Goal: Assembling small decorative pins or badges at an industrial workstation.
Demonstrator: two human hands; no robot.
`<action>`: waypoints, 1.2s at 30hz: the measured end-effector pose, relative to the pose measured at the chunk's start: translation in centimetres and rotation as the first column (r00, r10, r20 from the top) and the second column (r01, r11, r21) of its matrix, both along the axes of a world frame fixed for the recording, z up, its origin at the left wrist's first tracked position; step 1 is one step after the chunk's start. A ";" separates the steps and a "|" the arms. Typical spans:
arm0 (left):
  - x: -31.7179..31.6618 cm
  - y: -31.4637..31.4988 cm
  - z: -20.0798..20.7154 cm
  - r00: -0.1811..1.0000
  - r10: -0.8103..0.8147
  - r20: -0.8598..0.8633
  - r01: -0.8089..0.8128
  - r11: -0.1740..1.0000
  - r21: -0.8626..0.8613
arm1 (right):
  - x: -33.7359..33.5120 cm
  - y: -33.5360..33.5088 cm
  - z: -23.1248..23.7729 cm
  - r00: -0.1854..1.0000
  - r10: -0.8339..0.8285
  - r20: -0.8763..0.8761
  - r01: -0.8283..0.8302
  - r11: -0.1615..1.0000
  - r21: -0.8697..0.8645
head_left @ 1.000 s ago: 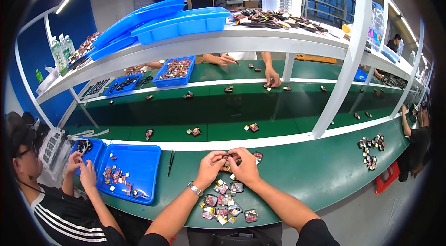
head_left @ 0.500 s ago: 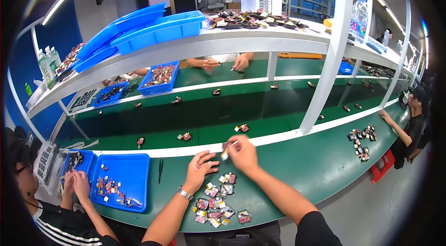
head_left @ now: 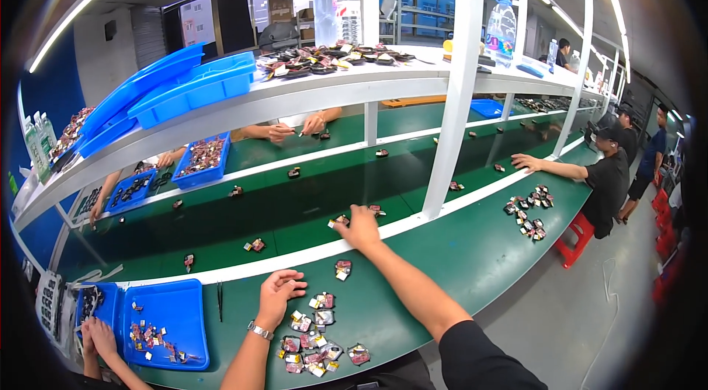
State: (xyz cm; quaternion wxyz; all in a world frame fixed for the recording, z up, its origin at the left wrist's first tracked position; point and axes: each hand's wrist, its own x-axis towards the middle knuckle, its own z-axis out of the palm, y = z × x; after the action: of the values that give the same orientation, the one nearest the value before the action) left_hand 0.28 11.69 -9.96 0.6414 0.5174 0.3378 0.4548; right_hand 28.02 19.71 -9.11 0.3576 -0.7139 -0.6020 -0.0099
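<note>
My right hand (head_left: 359, 228) reaches over the white rail to the belt, its fingers closed around a small electronic module (head_left: 338, 221) with yellow and white labels. The fingertips are partly hidden by the hand. Beside it on the belt lies another dark module (head_left: 377, 211). My left hand (head_left: 280, 296) hovers above the green bench, empty, fingers apart and loosely bent. To its right, a single module (head_left: 343, 270) rests near the rail. Closer to me sits a cluster of similar black-edged modules (head_left: 313, 341) with reddish and yellow parts.
Black tweezers (head_left: 220, 302) lie left of my left hand. A blue tray (head_left: 193, 294) holds small parts near a neighbour's hands (head_left: 99, 338). Another group of modules (head_left: 531, 213) lies at right, by a co-worker's arm (head_left: 554, 167). A white post (head_left: 451, 110) rises from the rail.
My right hand has let go of a module, which now lies on the bench, and has moved forward onto the belt. The view has turned right; my left hand is still over the bench.
</note>
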 end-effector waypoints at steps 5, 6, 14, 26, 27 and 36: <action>-0.3 -0.2 0.2 0.999 0.007 0.031 -0.006 0.999 -0.037 | -2.0 1.9 -2.5 0.997 -0.033 0.067 0.033 0.999 -0.008; -0.1 0.0 0.1 0.999 -0.014 0.043 0.015 0.999 -0.042 | -0.8 2.5 -3.1 0.997 -0.077 0.002 0.077 0.997 0.027; -0.7 0.1 0.1 0.987 -0.157 -0.008 0.157 0.988 -0.006 | -2.8 -4.2 -0.4 0.914 0.334 -0.229 -0.318 0.942 0.105; -0.8 -0.6 1.0 1.000 -0.009 0.015 0.009 1.000 0.026 | -6.8 -10.9 3.3 0.614 0.775 -0.150 -0.760 0.632 0.151; -1.1 -0.5 1.1 0.994 0.091 -0.058 -0.084 0.990 0.117 | -6.7 -10.4 2.7 0.640 0.738 -0.217 -0.723 0.673 0.155; -5.2 -17.4 9.1 0.224 -0.647 -0.729 0.872 0.467 -0.147 | -4.1 -9.4 2.1 0.768 0.568 -0.296 -0.556 0.820 0.131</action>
State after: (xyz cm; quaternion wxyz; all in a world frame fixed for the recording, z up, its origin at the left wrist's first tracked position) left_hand -4.90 -5.75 -0.84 0.5126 0.8320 0.1792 -0.1137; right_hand 23.93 10.29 -7.02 0.4502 -0.4862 -0.7209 0.2032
